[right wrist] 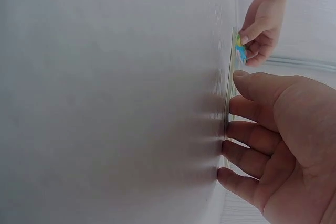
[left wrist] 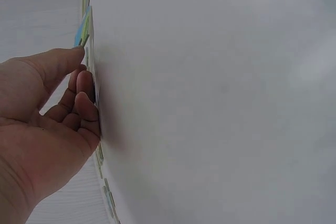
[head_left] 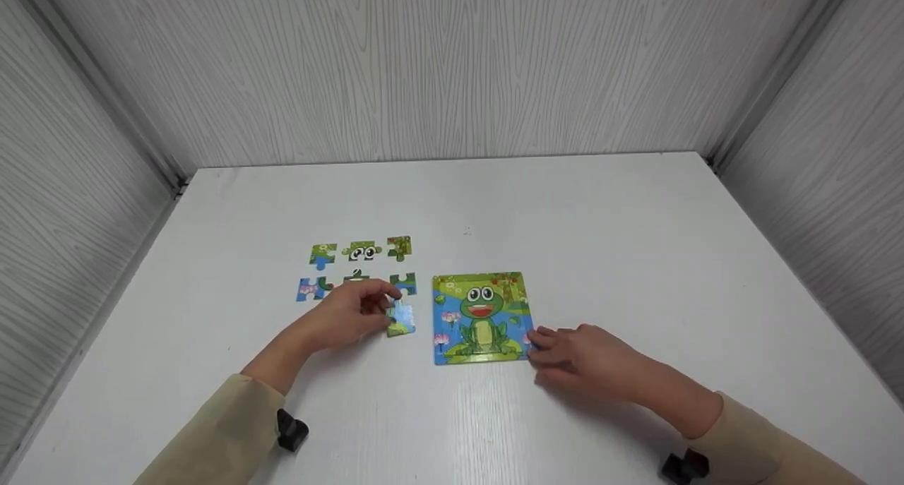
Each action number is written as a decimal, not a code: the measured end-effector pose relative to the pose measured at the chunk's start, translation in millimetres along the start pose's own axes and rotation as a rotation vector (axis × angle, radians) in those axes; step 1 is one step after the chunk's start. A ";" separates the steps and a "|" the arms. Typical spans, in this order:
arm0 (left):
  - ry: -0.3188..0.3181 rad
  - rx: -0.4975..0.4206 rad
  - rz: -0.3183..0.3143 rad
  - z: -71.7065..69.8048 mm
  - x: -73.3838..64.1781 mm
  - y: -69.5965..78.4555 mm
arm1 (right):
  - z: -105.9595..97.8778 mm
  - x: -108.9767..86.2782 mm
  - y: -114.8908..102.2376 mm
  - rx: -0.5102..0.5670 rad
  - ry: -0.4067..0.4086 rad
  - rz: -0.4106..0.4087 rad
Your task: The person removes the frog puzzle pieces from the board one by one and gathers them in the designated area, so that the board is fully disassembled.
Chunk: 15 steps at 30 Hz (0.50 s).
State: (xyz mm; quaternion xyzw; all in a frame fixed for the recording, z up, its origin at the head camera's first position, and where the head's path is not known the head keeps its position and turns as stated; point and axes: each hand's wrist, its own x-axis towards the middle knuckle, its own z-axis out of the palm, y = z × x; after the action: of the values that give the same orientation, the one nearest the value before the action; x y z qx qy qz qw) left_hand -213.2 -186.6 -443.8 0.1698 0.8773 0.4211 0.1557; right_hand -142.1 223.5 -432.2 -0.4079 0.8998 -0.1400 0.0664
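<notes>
My left hand pinches a blue and green jigsaw piece between thumb and fingers. In the left wrist view that piece stands tilted at the tabletop. The square frog puzzle board lies flat just to the right of it, with a raised rim around a frog picture. Fingertips of my right hand touch the board's lower right edge, the fingers lightly bent and resting on the table. The right wrist view shows the thumb close to the board's edge too.
Several loose jigsaw pieces lie in two rows left of the board, among them one with the frog's eyes and a corner piece. My left hand partly covers the nearer row. Pale wood-grain panels enclose the white table at back and sides.
</notes>
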 end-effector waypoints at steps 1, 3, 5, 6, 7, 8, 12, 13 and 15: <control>-0.001 0.002 0.002 0.1 0.5 -0.3 | 0.3 -0.1 0.4 -0.005 -0.001 -0.001; -0.002 0.010 0.005 0.6 1.5 -0.7 | 0.8 -0.5 0.9 -0.015 -0.006 0.001; -0.009 0.013 0.014 1.0 2.5 -1.2 | 1.6 -0.8 1.6 -0.020 -0.010 0.003; -0.011 0.012 0.014 1.1 2.8 -1.4 | 1.9 -1.0 1.8 -0.015 -0.011 0.008; -0.012 0.011 0.013 1.3 2.9 -1.3 | 2.0 -1.1 1.9 -0.010 -0.014 0.016; -0.013 0.011 0.011 1.3 3.0 -1.2 | 2.1 -1.3 1.8 -0.007 -0.016 0.019; -0.018 0.013 0.006 0.8 3.0 -1.2 | 2.2 -1.2 1.7 0.004 -0.024 0.037; -0.018 0.018 0.006 0.6 3.1 -1.1 | 1.9 -1.3 1.5 0.004 -0.025 0.039; -0.020 0.027 0.005 0.4 3.8 -1.7 | 1.6 -1.1 1.1 0.003 -0.028 0.039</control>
State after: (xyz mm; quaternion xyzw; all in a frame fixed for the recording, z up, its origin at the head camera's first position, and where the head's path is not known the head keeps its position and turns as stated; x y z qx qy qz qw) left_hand -216.7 -185.7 -445.9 0.1783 0.8807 0.4080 0.1612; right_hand -141.8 224.7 -434.0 -0.3919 0.9064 -0.1345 0.0825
